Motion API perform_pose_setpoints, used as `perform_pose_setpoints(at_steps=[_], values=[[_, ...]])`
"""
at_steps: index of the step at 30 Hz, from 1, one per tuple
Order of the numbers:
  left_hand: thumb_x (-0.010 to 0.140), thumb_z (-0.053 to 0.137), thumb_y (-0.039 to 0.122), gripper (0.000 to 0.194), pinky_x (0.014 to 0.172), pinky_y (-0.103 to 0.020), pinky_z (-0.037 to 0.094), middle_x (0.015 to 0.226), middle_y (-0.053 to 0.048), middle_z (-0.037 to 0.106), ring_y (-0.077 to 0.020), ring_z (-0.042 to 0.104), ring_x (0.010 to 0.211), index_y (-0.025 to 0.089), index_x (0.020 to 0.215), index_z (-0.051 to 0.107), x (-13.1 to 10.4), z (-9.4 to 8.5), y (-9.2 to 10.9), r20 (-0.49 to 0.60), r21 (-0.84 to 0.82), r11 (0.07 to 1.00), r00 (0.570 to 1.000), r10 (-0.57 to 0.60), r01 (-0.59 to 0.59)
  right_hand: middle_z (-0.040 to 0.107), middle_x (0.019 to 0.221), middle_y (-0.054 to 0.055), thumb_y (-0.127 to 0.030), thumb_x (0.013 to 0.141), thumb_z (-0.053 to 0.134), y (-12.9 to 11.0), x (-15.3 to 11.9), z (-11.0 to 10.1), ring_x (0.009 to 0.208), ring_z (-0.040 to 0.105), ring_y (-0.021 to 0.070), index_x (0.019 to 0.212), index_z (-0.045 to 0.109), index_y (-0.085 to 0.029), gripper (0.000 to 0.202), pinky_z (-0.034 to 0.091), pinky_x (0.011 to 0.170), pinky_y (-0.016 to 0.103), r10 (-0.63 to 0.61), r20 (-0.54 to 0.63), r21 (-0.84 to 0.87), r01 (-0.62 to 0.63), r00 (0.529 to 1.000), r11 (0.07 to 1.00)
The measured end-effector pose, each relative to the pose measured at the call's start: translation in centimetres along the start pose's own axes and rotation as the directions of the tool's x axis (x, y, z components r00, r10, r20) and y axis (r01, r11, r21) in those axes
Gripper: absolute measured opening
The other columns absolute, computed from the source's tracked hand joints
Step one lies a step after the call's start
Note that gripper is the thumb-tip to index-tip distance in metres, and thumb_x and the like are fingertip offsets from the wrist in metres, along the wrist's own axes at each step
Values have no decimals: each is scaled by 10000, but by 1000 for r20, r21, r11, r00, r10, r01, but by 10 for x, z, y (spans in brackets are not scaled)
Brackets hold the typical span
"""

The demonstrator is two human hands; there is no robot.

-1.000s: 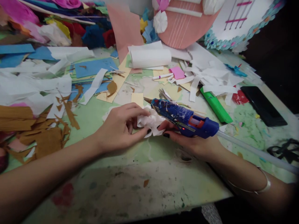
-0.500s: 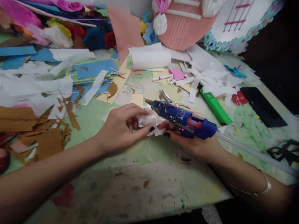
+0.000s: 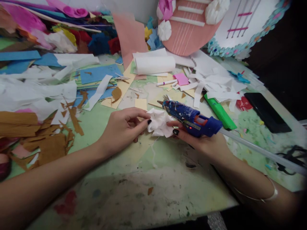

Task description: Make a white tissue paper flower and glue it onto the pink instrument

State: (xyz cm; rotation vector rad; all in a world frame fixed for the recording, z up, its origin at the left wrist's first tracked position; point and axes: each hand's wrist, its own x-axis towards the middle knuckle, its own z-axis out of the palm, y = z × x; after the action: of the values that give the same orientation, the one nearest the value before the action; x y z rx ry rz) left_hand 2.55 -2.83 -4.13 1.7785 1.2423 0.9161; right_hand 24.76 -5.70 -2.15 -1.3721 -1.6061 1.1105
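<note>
Between my two hands is a ruffled white paper flower over the green tabletop. My left hand pinches its left edge between thumb and fingers. My right hand is closed round a blue glue gun spattered with dried glue, its nozzle pointing left beyond the flower. The thumb and a fingertip of that hand also touch the flower's right edge. A glue stick runs out of the gun's rear. Several right fingers are hidden under the gun.
Brown crepe paper scraps lie left. A white paper roll, a pen and white strips lie behind. To the right are a green roll and a black phone. Two decorated guitar-shaped pieces, one salmon-coloured, stand at the back.
The flower has opened out flatter, with more of its petals showing. My hands have moved slightly apart, and the glue gun's nozzle has shifted right.
</note>
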Motion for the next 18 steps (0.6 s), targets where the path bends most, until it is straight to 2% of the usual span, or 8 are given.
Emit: perform_pose_setpoints(at_steps=[3, 10, 15, 16, 18], values=[[772, 648, 201, 82, 413, -132, 498, 984, -79, 712, -62, 602, 556, 158, 783, 717, 0, 0, 0, -40, 80, 993, 996, 85, -82, 753, 979, 61, -277, 744, 665, 2, 1, 0, 898, 712, 258, 926, 638, -214, 194, 579, 869, 413, 14, -8, 16, -14, 1000, 1000], [779, 624, 242, 175, 390, -174, 503, 985, -96, 702, -79, 599, 542, 143, 646, 678, 1, -2, 2, 5, 28, 999, 1000, -16, 16, 749, 977, 97, -256, 726, 684, 5, 4, 1, 869, 719, 252, 943, 619, -185, 237, 601, 831, 400, 44, -3, 86, -44, 999, 995], [726, 641, 196, 166, 549, -206, 538, 882, -86, 718, -186, 675, 844, 168, 563, 628, 3, -3, 1, 7, 145, 987, 998, 69, -69, 742, 996, 77, -229, 725, 692, 4, 5, 0, 863, 724, 244, 936, 626, -211, 222, 620, 782, 385, 35, 5, 106, -35, 999, 994], [715, 643, 182, 153, 574, -211, 540, 873, -81, 717, -189, 673, 866, 171, 564, 622, 3, -3, 1, 9, 155, 985, 997, 78, -79, 744, 994, 68, -223, 725, 695, 5, 5, -1, 842, 726, 238, 932, 630, -220, 216, 623, 773, 383, 33, 5, 106, -34, 999, 994], [702, 646, 159, 97, 571, -210, 536, 889, -72, 712, -152, 667, 767, 166, 607, 623, 4, -2, 1, 6, 142, 987, 997, 75, -75, 751, 969, 53, -221, 728, 702, 6, 5, -1, 779, 730, 227, 905, 636, -233, 190, 631, 746, 384, 39, 11, 116, -40, 999, 992]])
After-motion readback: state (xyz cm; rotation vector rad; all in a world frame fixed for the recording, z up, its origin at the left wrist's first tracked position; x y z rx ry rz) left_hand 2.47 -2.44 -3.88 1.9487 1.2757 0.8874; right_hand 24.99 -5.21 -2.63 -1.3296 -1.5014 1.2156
